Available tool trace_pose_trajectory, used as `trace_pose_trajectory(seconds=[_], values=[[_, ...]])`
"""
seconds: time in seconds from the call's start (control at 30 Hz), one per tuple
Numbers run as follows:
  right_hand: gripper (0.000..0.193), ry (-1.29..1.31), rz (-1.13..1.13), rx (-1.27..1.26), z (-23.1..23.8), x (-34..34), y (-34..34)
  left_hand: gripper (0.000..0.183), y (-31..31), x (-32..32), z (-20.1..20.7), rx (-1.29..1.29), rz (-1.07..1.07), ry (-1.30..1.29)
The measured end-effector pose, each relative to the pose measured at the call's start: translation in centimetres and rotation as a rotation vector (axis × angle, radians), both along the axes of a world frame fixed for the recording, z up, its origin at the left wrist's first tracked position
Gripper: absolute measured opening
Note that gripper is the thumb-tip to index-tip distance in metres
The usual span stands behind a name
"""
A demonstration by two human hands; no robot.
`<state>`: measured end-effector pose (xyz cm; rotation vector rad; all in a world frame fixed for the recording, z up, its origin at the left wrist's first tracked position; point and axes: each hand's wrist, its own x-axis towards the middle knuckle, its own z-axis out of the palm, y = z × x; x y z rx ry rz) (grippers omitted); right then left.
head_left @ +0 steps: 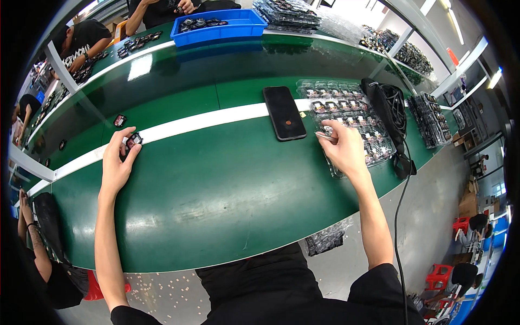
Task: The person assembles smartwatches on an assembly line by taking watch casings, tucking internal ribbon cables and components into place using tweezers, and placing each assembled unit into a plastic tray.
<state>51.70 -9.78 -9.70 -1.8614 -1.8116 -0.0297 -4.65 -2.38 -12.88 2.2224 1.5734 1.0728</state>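
Taking the middle of the green-topped workbench (233, 195) as the clock's centre, the left hand (115, 165) is at 9 o'clock, thumb and index finger pinching a small black square-cased module (134, 140) at the white strip (211, 115); whether the module is lifted or resting there, I cannot tell. A second black module (119, 120) lies just beyond, between 9 and 10 o'clock. The right hand (346, 149) is at 3 o'clock, thumb and index fingertip pinched on a slim silver tool (326, 136), its exact kind too small to make out. That hand hangs over the near left part of a clear plastic blister tray (335, 170) at 2 o'clock, rows of small parts in its pockets. A black smartphone (284, 112) lies at 1 o'clock, partly across the strip. Between 2 and 3 o'clock, a black pouch (385, 108) with a coiled cable lies against the tray's right side, and farther out stands a stack of filled trays (430, 120). Between 11 and 12, beyond the clear panel, a blue plastic bin (216, 36) holds black pieces.
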Motion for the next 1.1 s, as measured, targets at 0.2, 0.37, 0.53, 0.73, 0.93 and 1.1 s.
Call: trace_pose_trajectory(seconds=[0.2,0.37,0.53,0.73,0.93,1.1], values=[[0.032,-0.036,-0.042,0.000,0.6,-0.4,-0.3,0.044,0.1,0.6,0.3,-0.009,0.005,-0.012],[0.044,-0.080,-0.096,0.202,2.7,-2.6,-1.5,0.047,-0.4,0.8,0.3,-0.012,-0.018,0.009],[0.030,0.440,0.207,-0.056,6.5,-8.5,-3.2,0.049,-2.4,4.0,1.4,0.043,-0.162,0.060],[0.022,0.461,0.664,-0.303,4.4,-16.1,-1.1,0.071,-3.8,7.0,2.2,-0.071,-0.244,0.214],[0.023,0.591,0.733,-0.301,0.4,-20.0,2.3,0.070,-3.4,5.3,2.3,-0.114,-0.309,0.117],[0.022,0.675,0.659,-0.319,-2.0,-20.3,1.9,0.070,-3.4,4.8,2.4,-0.127,-0.371,0.127]])
